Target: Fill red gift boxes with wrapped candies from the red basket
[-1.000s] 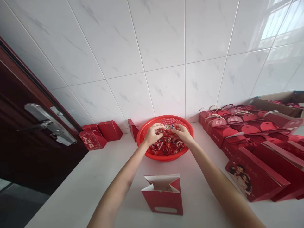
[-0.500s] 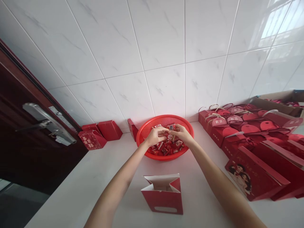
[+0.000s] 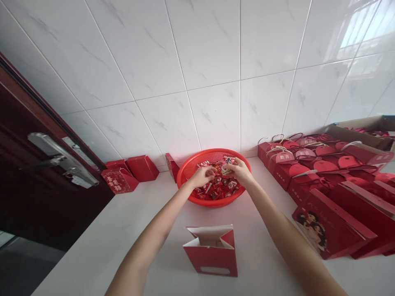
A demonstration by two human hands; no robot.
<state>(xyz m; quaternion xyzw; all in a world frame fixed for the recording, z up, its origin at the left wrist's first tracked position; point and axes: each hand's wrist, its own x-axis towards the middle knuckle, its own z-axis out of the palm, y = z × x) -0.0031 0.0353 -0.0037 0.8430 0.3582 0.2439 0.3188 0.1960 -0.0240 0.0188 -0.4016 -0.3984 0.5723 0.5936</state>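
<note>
A red plastic basket (image 3: 216, 203) holds many small wrapped candies (image 3: 217, 190), mostly in red wrappers. Over its left part is my left hand (image 3: 201, 177), fingers curled together; whatever they pinch is too small to make out. On the basket's right side, my right hand (image 3: 243, 173) has its thumb and fingers closed on a pale wrapped candy (image 3: 227, 171). A packet with a large dark character (image 3: 228, 160) shows just behind those fingers. Nearer to me, between my forearms, a red paper gift box (image 3: 214, 260) stands upright with its top open.
Rows of red gift boxes with cord handles (image 3: 304, 154) fill the right side, with more red boxes (image 3: 335, 224) in front. Behind them is a cardboard carton (image 3: 358, 123). Several red boxes (image 3: 143, 168) stand left, near a dark door (image 3: 46, 185). A tiled wall (image 3: 212, 115) backs the table.
My hands, close together over the candies before, have moved apart. The right has shifted slightly right with the pale candy showing in its fingers; the gift box has stayed put.
</note>
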